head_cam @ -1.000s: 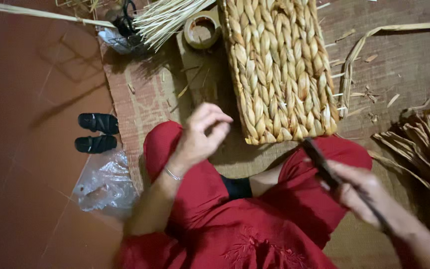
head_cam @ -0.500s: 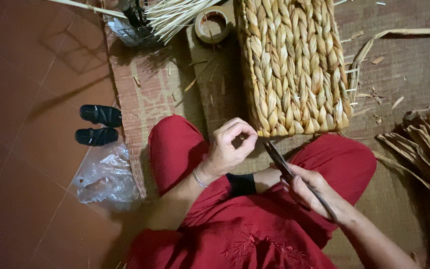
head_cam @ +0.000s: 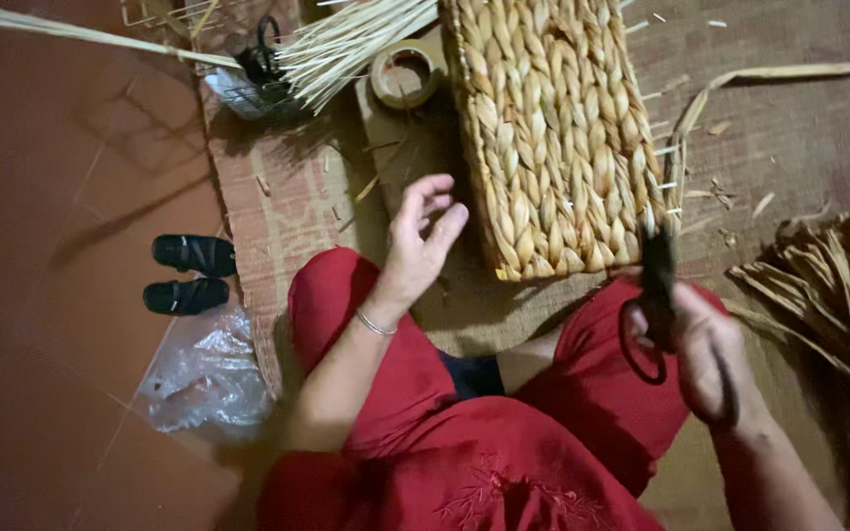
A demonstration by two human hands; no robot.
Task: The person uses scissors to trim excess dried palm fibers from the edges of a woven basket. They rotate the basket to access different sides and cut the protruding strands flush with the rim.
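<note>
The right hand [head_cam: 705,359] is gripping black scissors [head_cam: 653,295], blades pointing up at the near right corner of the woven basket [head_cam: 553,138] on the floor mat [head_cam: 789,147], while the left hand [head_cam: 420,236], fingers spread and empty, is hovering beside its left edge.

one woven basket [head_cam: 558,138], two black sandals [head_cam: 191,273], one tape roll [head_cam: 404,75], one pair of scissors [head_cam: 653,295], one plastic bag [head_cam: 204,379]

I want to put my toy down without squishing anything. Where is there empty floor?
The red-brown floor left of the mat is bare above the black sandals. There's also a bare mat strip between the left hand and the woven panel. It's crowded by the straw bundle and reed sticks.
</note>
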